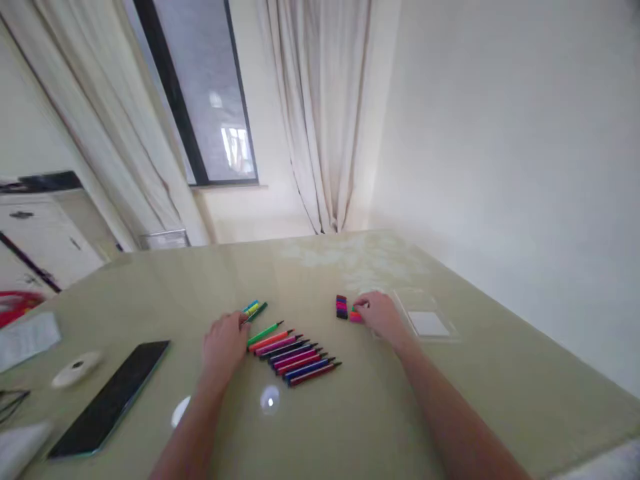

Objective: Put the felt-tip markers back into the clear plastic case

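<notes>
Uncapped felt-tip markers (295, 353) lie side by side in a slanted row on the table, tips pointing right. At the row's far end, my left hand (225, 340) has its fingers closed around the near end of a dark green marker (258, 312). Yellow and blue markers (251, 307), which look capped, lie just beyond it. Over on the right, my right hand (380, 313) pinches a small green cap beside orange and pink caps (355, 317); its fingers partly hide them. A short column of dark and pink caps (341, 307) stands left of that hand.
A clear plastic case (427, 323) with a white insert lies beyond my right wrist. On the left are a black tablet-like slab (110, 400), a white rounded object (77, 369) and a paper packet (30, 340). A wall borders the table's right edge.
</notes>
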Demonstrator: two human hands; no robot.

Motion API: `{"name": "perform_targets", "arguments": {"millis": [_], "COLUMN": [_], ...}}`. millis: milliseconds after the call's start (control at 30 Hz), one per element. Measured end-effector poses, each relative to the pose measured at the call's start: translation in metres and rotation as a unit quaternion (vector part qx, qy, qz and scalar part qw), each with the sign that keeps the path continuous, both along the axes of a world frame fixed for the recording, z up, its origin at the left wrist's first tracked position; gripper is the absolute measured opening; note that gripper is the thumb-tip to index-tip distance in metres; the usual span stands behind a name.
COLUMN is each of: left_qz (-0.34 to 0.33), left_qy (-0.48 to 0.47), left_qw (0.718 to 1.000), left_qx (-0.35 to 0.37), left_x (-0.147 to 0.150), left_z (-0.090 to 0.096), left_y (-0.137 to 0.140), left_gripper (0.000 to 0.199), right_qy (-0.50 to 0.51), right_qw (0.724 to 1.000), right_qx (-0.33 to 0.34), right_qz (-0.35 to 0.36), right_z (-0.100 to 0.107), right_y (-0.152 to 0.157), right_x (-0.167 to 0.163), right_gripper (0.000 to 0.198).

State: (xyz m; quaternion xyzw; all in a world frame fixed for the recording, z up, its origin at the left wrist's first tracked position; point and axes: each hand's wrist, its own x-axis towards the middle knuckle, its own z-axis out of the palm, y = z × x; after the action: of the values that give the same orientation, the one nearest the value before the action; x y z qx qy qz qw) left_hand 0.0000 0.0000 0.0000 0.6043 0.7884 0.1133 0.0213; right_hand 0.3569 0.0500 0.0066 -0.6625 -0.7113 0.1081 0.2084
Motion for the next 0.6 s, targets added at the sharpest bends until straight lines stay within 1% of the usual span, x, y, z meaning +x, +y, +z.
{"name": "perform_targets", "arguments": {"millis": [100,200,267,333,433,500,533,600], "left_qz": [0.005,-0.012,-0.045,-0.095,-0.175,-0.219,-0.239,-0.268], "left_qy": [0.003,-0.006,-0.024,-0.065,-0.146,-0.185,-0.195,-0.204], "left_qw": [1.000,1.000,0.997,0.988,0.962,0.944,0.937,0.927], "left_qx": [0.000,0.025,0.061,0.105,0.150,0.161,0.164,0.165], "left_x": [0.000,0.003,0.007,0.014,0.030,0.042,0.047,0.059], "left_z": [0.000,-0.001,-0.002,-0.003,-0.002,0.001,0.003,0.006], "left_y": [-0.001,0.000,0.002,0.004,0.003,-0.001,-0.003,-0.009], "left_gripper": [0.027,0.026,0.025,0.024,0.024,0.024,0.024,0.023], "right_qy": [0.000,-0.002,0.004,0.021,0.070,0.129,0.166,0.226], "right_qw": [1.000,1.000,1.000,1.000,0.996,0.986,0.977,0.954], "right_qx": [-0.003,-0.003,-0.006,-0.004,0.037,0.072,0.079,0.069], "right_qz": [0.003,0.010,0.013,0.015,0.027,0.071,0.106,0.183], "right_z": [0.000,0.002,0.003,0.006,0.013,0.017,0.019,0.021], "right_y": [-0.001,-0.003,-0.003,-0.004,-0.009,-0.016,-0.020,-0.029], "right_x": [-0.002,-0.004,-0.004,-0.005,-0.011,-0.020,-0.027,-0.041], "right_gripper": [0.024,0.025,0.024,0.023,0.021,0.021,0.026,0.036]}}
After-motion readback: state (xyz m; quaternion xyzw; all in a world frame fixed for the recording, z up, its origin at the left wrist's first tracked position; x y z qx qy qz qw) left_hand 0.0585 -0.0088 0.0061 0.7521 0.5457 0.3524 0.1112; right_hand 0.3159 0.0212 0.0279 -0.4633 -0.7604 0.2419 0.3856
